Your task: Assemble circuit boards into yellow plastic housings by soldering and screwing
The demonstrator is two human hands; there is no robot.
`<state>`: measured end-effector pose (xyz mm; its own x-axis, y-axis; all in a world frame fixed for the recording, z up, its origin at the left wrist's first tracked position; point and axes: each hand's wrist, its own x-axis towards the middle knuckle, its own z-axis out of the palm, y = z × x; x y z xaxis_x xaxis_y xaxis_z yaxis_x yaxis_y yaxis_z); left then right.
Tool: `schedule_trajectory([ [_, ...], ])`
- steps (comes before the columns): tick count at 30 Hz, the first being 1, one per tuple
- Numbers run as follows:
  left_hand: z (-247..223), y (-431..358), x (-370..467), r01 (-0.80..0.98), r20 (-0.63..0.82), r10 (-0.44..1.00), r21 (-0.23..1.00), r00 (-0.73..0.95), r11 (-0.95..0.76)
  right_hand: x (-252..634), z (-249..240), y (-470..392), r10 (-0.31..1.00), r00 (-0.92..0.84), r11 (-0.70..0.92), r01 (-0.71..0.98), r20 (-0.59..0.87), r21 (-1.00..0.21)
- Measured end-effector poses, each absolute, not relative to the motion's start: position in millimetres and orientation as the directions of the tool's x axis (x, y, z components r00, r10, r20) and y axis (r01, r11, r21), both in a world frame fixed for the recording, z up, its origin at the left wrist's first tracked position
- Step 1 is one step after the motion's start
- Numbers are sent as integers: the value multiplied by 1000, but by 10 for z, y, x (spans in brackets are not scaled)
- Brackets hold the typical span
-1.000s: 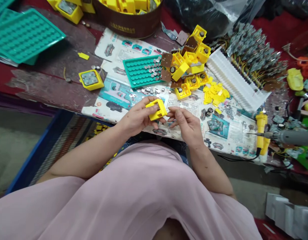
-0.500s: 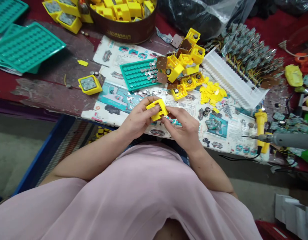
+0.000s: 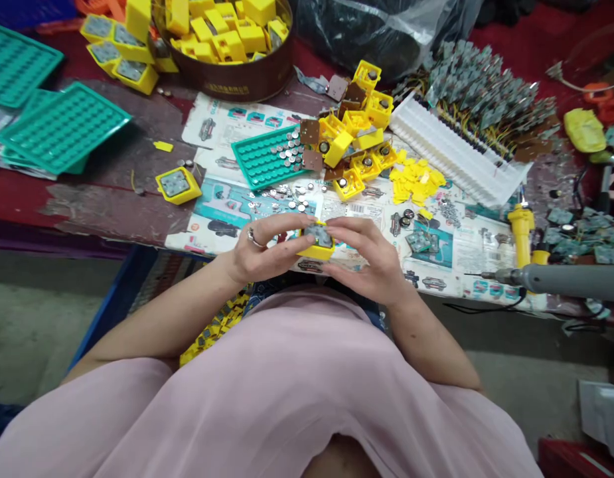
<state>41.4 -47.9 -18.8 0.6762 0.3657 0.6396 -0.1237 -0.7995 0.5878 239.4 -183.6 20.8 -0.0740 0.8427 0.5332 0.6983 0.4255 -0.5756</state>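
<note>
Between my two hands, just above the table's front edge, is a small yellow plastic case (image 3: 316, 251) with a grey-green circuit board (image 3: 317, 234) showing on its upper side. My left hand (image 3: 267, 249) grips the case from the left, fingers over its top edge. On the other side my right hand (image 3: 365, 255) has its fingertips on the case's right edge and board. Beyond the hands lie loose silver button cells (image 3: 299, 205) and a green tray (image 3: 251, 159) with more cells on it. A similar yellow case with a board (image 3: 178, 184) rests to the left.
Yellow housings with brown boards (image 3: 356, 129) are heaped behind, beside flat yellow pieces (image 3: 415, 179). A white rack (image 3: 456, 149) holds wired boards. An electric screwdriver (image 3: 570, 281) juts in at right. A brown tin (image 3: 227, 78) of yellow cases stands at the back.
The yellow case has been turned over: its hollow side showed before, and now the grey-green board faces up. Both hands have shifted their fingers around it. The camera view has moved slightly.
</note>
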Motion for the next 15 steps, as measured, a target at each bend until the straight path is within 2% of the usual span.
schedule_trajectory([
  [2,-241,-489,433,-167,654,334,580,679,-797,2374,191,-1852,805,-93,433,768,587,-472],
  [4,-259,-496,445,-185,633,350,623,691,-760,2356,178,-1870,766,-104,439,805,635,-398],
  [10,-234,-491,448,-174,443,436,830,783,-530,2355,174,-1899,669,-143,479,833,730,-276],
  [13,-251,-480,459,-146,372,469,882,801,-449,2359,180,-1908,661,-169,465,857,731,-222],
  [15,-262,-472,463,-129,366,471,878,803,-462,2353,177,-1919,659,-177,451,871,731,-196],
])
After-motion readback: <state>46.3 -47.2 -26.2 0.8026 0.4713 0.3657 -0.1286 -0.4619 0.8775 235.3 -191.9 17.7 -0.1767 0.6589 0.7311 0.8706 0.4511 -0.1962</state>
